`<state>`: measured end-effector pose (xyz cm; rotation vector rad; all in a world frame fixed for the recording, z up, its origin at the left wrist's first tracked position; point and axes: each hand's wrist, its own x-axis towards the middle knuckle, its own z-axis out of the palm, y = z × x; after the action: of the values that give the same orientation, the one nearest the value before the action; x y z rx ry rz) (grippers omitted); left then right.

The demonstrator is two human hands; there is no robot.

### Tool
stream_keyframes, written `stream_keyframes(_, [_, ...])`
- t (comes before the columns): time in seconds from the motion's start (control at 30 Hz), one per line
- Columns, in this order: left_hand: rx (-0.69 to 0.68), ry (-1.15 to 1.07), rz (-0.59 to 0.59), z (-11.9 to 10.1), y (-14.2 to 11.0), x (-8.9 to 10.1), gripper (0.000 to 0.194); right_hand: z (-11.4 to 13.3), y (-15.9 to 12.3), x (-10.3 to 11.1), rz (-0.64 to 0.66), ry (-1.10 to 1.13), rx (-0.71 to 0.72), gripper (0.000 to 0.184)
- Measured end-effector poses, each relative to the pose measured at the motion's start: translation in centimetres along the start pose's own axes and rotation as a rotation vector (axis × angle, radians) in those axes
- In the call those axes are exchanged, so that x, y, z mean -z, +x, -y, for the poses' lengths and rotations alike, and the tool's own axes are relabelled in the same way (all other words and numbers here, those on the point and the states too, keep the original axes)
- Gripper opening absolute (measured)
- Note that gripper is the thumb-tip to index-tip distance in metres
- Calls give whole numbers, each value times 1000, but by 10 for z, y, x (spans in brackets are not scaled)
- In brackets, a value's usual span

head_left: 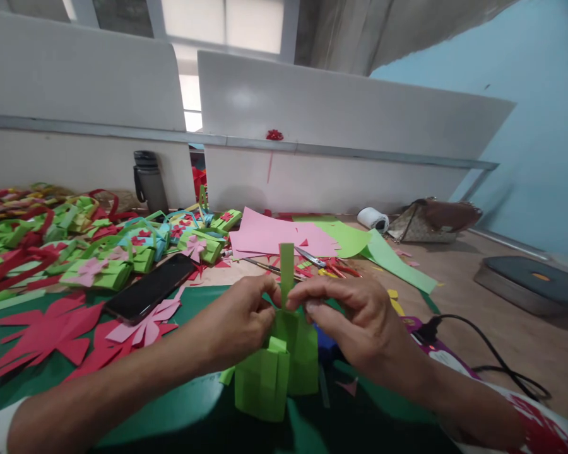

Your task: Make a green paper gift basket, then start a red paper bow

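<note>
A folded light-green paper basket [274, 372] stands on the dark green mat [180, 403] close in front of me. A green paper strip [286, 271] rises upright from its top. My left hand [239, 318] pinches the strip's base from the left, fingers closed. My right hand [348, 315] pinches it from the right, thumb and fingers pressed together on the paper.
A black phone [150, 294] lies left of my hands among red and pink paper cut-outs [52, 334]. Several finished paper baskets [99, 252] pile at the left. Pink and green sheets [284, 236], scissors [312, 258], a tape roll [373, 219], a bottle [149, 181], a pouch [430, 221] and a black cable [492, 353] lie further off.
</note>
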<state>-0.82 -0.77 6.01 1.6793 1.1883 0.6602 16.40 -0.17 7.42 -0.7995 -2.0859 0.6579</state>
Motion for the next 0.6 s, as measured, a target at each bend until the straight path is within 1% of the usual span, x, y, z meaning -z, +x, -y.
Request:
stream_keyframes(0.1, [-4, -11, 22, -1, 0, -1, 11, -2, 2, 4, 2, 225, -188, 14])
stream_keyframes(0.2, [-30, 8, 17, -3, -2, -3, 19, -4, 7, 7, 26, 567, -418, 25])
stream_keyframes(0.27, [-32, 43, -3, -5, -4, -3, 18, -3, 10, 9, 78, 757, -508, 30])
stream_keyframes(0.33, [-17, 84, -24, -6, -5, -4, 15, 0, 11, 10, 131, 874, -542, 31])
stream_keyframes(0.4, [-25, 108, -30, -7, -5, -4, 13, 4, 12, 10, 174, 925, -547, 28])
stream_keyframes(0.5, [-95, 99, 1, -7, -6, -5, 16, 7, 12, 12, 225, 910, -533, 22])
stream_keyframes(0.6, [-53, 116, -5, -6, -7, -6, 17, 6, 12, 14, 219, 837, -519, 24])
